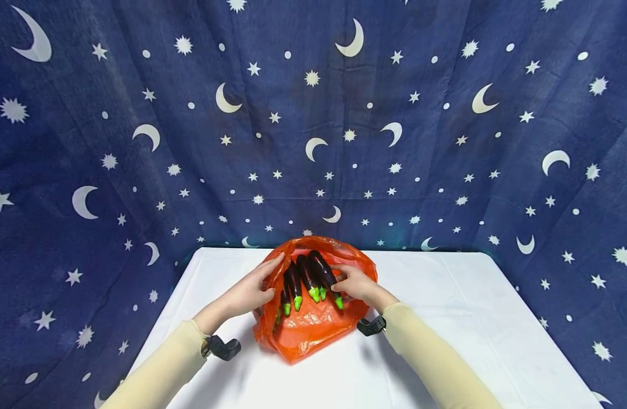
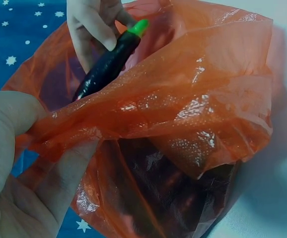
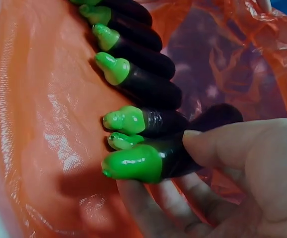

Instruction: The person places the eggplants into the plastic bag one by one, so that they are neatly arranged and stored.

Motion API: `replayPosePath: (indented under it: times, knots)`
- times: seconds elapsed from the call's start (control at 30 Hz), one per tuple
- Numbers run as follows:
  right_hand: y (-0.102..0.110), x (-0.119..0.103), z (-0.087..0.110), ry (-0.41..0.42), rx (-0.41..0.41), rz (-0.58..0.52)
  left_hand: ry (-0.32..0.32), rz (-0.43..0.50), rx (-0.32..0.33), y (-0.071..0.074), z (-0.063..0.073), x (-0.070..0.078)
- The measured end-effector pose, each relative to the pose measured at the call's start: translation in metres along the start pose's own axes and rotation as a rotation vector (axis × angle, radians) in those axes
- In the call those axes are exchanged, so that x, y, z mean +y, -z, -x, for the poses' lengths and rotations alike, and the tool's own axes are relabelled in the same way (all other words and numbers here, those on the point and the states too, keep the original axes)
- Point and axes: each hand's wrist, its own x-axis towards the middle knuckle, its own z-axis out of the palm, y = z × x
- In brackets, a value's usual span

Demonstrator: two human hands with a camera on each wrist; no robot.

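An orange plastic bag [image 1: 318, 335] lies on the table with its mouth spread wide. Several dark purple eggplants [image 1: 293, 279] with bright green stem ends sit side by side inside it, stems toward the person. My left hand [image 1: 246, 292] holds the bag's left rim between thumb and fingers; in the left wrist view the gathered plastic [image 2: 74, 121] runs through that grip. At the bag's right side, my right hand [image 1: 356, 285] grips the rightmost eggplant [image 3: 136, 163], thumb on top and fingers underneath. Its green end points away from the palm, right beside the neighbouring eggplants.
A white-covered table [image 1: 436, 318] carries the bag near its far edge. Behind and to both sides hangs a dark blue curtain [image 1: 293, 170] with moons and stars. Each wrist wears a black band [image 1: 372, 325] over a cream sleeve [image 1: 431, 352].
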Motion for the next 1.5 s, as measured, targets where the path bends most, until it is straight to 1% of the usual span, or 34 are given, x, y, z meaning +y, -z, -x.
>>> replayPosePath:
  times: [0.13,0.27,0.37,0.6,0.73,0.83,0.97,1.1,1.23,1.4,1.5]
  knots:
    - [-0.003,0.001,-0.008,0.007,0.045,0.037,-0.006,-0.025,0.008,0.0,-0.001,0.001]
    - [-0.006,0.004,-0.017,0.06,0.121,0.146,0.0,-0.018,0.012,0.002,-0.002,0.002]
    - [-0.008,0.005,-0.022,0.078,0.185,0.203,0.006,-0.012,0.007,0.002,-0.002,0.0]
    - [-0.014,0.002,-0.029,-0.006,0.308,0.263,-0.004,-0.001,0.005,0.002,-0.002,-0.002]
    - [-0.016,-0.002,-0.032,0.005,0.356,0.327,-0.011,-0.007,0.013,0.004,-0.001,-0.002]
    - [-0.018,-0.003,-0.032,-0.014,0.368,0.376,-0.016,-0.007,0.01,0.005,0.001,-0.002]
    - [-0.02,0.0,-0.032,-0.052,0.356,0.419,-0.01,-0.001,0.007,0.004,0.004,-0.003]
    - [-0.022,0.003,-0.031,-0.046,0.361,0.468,-0.009,0.001,0.008,0.004,0.006,-0.002]
    - [-0.018,0.005,-0.032,-0.059,0.368,0.512,-0.007,0.004,0.006,0.003,0.004,-0.003]
    - [-0.013,0.006,-0.033,-0.086,0.362,0.515,0.059,0.097,-0.03,0.003,0.002,-0.001]
    - [-0.012,0.005,-0.033,-0.09,0.352,0.5,0.064,0.112,-0.037,0.003,0.003,-0.001]
